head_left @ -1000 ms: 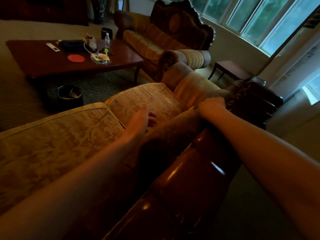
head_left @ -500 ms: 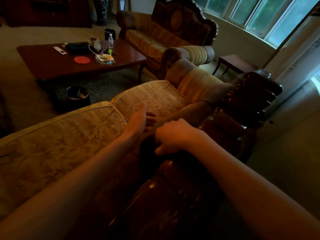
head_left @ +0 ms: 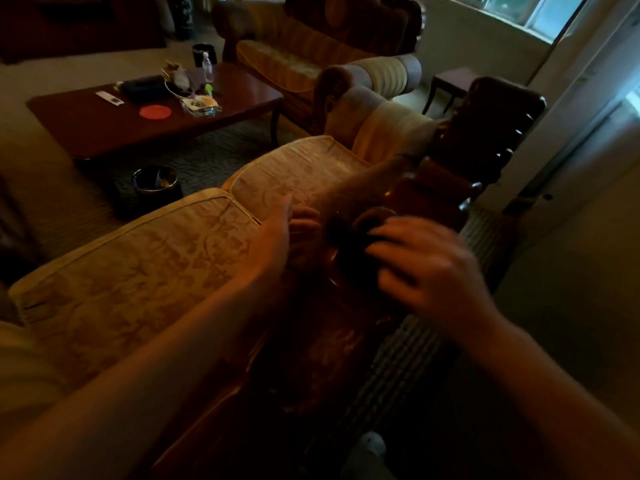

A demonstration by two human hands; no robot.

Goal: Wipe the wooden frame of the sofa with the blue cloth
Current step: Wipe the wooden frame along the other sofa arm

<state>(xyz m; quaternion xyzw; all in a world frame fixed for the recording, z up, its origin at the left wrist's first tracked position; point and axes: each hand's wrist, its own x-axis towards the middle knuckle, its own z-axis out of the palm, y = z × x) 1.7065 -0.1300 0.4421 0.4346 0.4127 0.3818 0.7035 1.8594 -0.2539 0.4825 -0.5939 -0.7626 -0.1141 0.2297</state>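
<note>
Dim daylight from a window [head_left: 540,12] at the far right barely lights a sitting room where a dark wooden surface [head_left: 104,129] carries a red disc [head_left: 155,111], a small clear bottle [head_left: 207,67] and some clutter. A round bin [head_left: 156,183] stands on the carpet near it. In the foreground runs a sofa with pale patterned cushions [head_left: 138,271] and a glossy wooden frame [head_left: 346,306] along its back. The left hand [head_left: 277,233] rests flat, fingers straight, on the upholstery just beside the frame. The right hand [head_left: 426,268], blurred, lies over the top of the frame with fingers curled; its grip cannot be told, and the blue cloth cannot be made out in the dark.
</note>
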